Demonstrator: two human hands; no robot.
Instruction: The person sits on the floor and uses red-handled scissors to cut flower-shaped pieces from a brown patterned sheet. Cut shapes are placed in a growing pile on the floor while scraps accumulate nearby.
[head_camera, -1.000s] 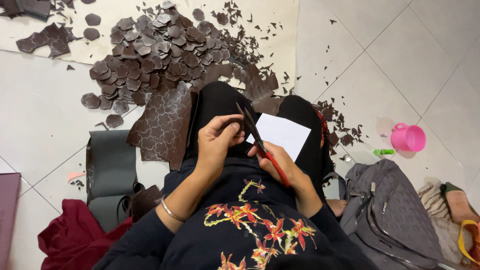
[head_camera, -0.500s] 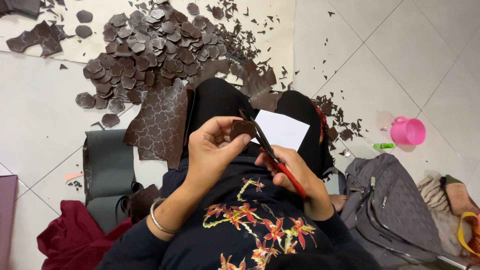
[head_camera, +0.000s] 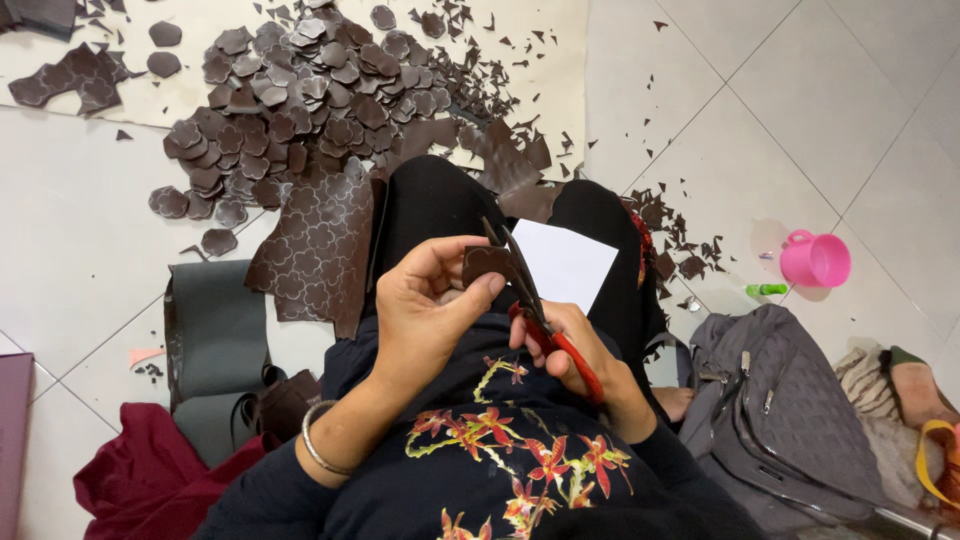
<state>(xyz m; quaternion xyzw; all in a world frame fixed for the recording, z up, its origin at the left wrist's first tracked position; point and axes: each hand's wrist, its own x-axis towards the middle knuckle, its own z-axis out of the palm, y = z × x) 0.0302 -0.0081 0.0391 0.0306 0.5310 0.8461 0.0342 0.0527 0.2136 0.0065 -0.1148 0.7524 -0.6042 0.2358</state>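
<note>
Grip check first: the left hand (head_camera: 425, 310) pinches a small brown leather piece (head_camera: 487, 264) between thumb and fingertips, holding it up above the lap. Right hand (head_camera: 570, 350) is clenched through the red handles of a pair of scissors (head_camera: 530, 300), dark blades angled up and parted, with the leather piece sitting right at the blades. A silver bangle (head_camera: 318, 445) rings the left wrist.

Down below, the person sits on the tiled floor (head_camera: 760, 110) in black trousers and a dark top with red and yellow floral embroidery (head_camera: 500, 440). A white sheet of paper (head_camera: 565, 262) lies across the right thigh, just behind the scissors. Beside the left leg, a larger brown leather sheet (head_camera: 315, 255) carries pale traced outlines of scalloped shapes.

Further out, a heap of cut brown scalloped pieces (head_camera: 300, 100) spreads over a pale mat, with small offcuts (head_camera: 670, 230) scattered around the knees. Off to the right, a pink plastic cup (head_camera: 815, 260) stands on the floor, well apart from the hands, and a grey quilted bag (head_camera: 770, 410) lies near the right hip. On the left, a dark grey roll of material (head_camera: 215, 340) and a maroon cloth (head_camera: 150, 470).
</note>
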